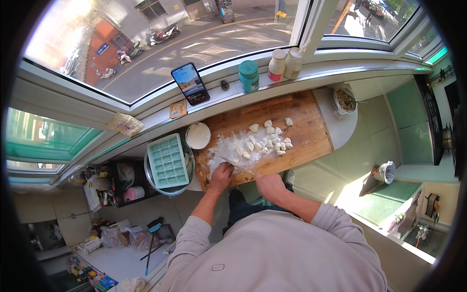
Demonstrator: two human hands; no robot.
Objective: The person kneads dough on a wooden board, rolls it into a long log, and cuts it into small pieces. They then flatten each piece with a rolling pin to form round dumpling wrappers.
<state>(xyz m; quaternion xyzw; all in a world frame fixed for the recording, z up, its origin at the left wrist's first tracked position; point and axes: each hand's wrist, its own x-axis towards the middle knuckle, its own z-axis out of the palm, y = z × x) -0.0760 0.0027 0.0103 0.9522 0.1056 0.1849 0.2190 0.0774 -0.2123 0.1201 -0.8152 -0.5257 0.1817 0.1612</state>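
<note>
My right hand (269,186) grips the handle end of a knife (238,166) whose blade reaches left over the near edge of a wooden board (310,127). My left hand (220,177) lies by the blade's far end at the board's near left part; what is under its fingers is hidden. Several cut pieces of white dough (250,146) are spread over the middle of the board, partly on a patch of loose flour (223,146). A bowl of flour (198,135) stands at the board's left edge.
A green tray with compartments (168,160) rests on a large bowl left of the board. A bowl of filling (345,101) stands at the far right. Along the windowsill are a phone (190,83), a teal jar (249,76) and two bottles (277,65).
</note>
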